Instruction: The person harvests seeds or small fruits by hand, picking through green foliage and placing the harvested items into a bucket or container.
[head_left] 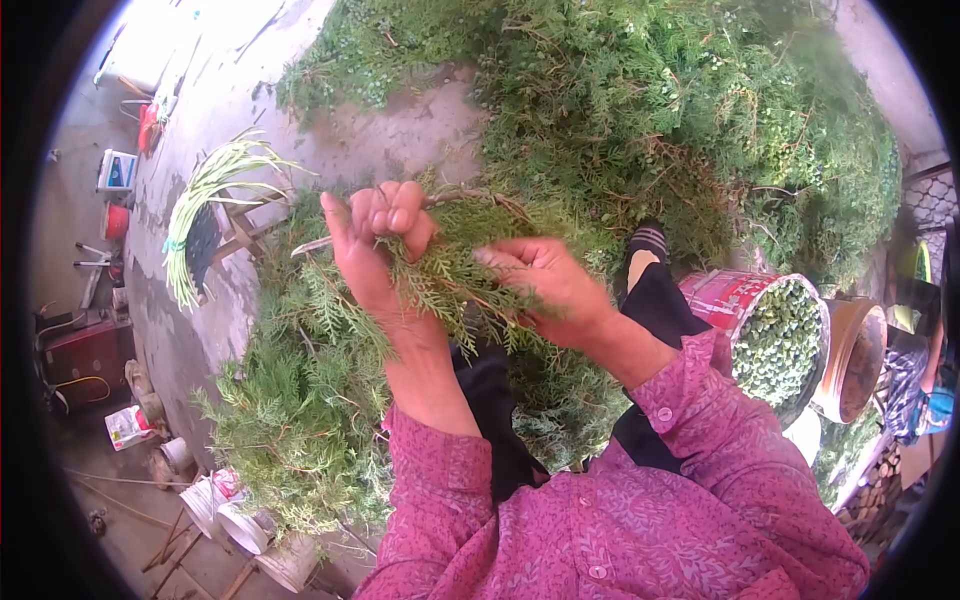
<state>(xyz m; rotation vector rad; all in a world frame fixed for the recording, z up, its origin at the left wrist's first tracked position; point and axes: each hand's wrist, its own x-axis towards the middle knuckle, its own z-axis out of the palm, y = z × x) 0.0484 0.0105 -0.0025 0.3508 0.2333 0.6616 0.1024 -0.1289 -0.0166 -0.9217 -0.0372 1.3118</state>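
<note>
My left hand (388,225) is closed in a fist around a leafy evergreen branch (455,278), whose woody stem sticks out past the hand on the left. From the right, the fingers of my right hand (555,285) pinch the foliage of the same branch; exactly what lies between the fingertips is hidden. Flat, scaly green sprays hang down below both hands. Close to my right forearm stands a red and white bucket (715,300) nearly full of small green cones (780,345).
Cut evergreen boughs pile up ahead (690,130) and to my left (300,430). A brownish bucket (860,360) stands beyond the cone bucket. Tied long green stems (215,195) lie over a small stool (240,235). White buckets (245,525) sit at lower left.
</note>
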